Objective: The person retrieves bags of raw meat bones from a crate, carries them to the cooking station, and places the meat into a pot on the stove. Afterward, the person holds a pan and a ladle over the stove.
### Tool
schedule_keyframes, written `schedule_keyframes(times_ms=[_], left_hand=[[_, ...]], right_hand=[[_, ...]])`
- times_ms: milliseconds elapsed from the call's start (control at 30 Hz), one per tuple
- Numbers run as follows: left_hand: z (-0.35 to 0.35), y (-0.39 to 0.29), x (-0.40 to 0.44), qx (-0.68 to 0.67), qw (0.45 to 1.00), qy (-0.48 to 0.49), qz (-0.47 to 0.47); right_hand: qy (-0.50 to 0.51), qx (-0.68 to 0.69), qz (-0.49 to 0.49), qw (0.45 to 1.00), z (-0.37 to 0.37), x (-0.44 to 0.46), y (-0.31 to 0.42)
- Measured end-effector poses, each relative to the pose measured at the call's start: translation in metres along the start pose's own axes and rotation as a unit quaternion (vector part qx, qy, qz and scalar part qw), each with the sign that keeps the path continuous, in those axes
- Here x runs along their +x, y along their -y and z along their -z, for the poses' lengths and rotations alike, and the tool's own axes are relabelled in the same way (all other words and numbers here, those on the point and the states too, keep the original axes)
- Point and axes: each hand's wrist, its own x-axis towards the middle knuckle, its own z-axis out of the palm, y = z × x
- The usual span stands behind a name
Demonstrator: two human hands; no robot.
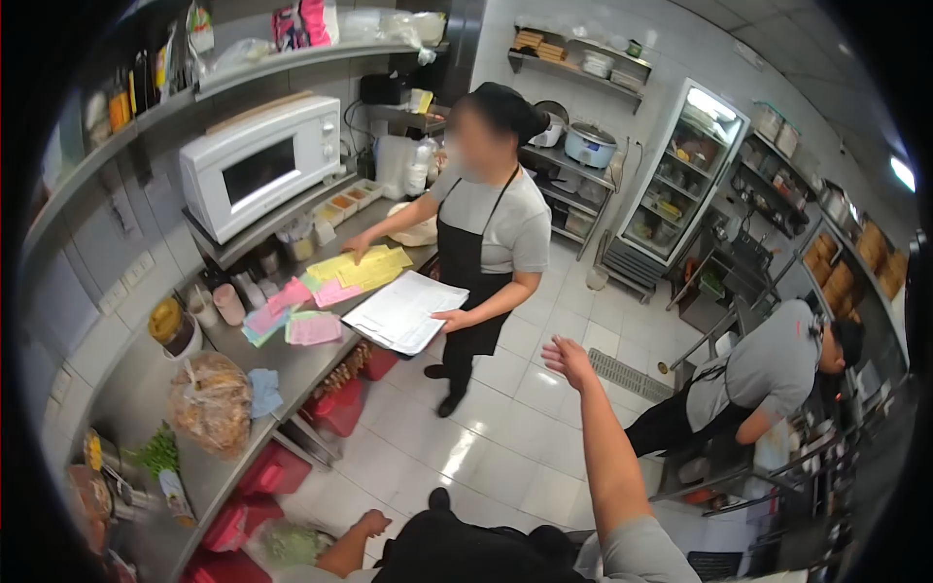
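Note:
My right hand [568, 361] is stretched out over the tiled floor with its fingers apart, holding nothing. Low in the view, my left hand [373, 524] hangs beside my dark apron, its fingers curled; whether anything is in them is too small to tell. A co-worker in a black apron [473, 255] stands by the steel counter [282, 364]. One of the co-worker's hands holds a clipboard with white papers [408, 309]; the other rests on yellow slips [362, 268]. Pink, green and blue slips [313, 328] lie beside these.
A white microwave [262, 167] stands on a shelf above the counter. Further along are a bag of brown food [212, 403] and green herbs [160, 452]. Red bins [277, 470] sit underneath. Another person [753, 364] bends at the right, near a glass-door fridge [680, 180].

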Motion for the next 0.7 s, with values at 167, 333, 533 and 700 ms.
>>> schedule_keyframes(times_ms=[167, 333, 533, 700], left_hand=[[-0.006, -0.031, 0.041, -0.005, 0.998, 0.020, 0.057], [0.026, -0.082, 0.039, -0.051, 0.995, -0.089, 0.012], [0.010, -0.104, -0.008, -0.235, 0.941, -0.243, 0.035], [-0.099, -0.049, -0.046, -0.067, 0.982, -0.174, -0.002]], right_hand=[[-0.035, 0.007, -0.007, 0.999, -0.018, 0.079, 0.043], [-0.051, 0.014, 0.037, 0.998, -0.022, 0.160, 0.048], [-0.046, 0.047, 0.089, 0.994, -0.057, 0.222, 0.051], [-0.026, 0.039, 0.139, 0.989, -0.083, 0.220, 0.024]])
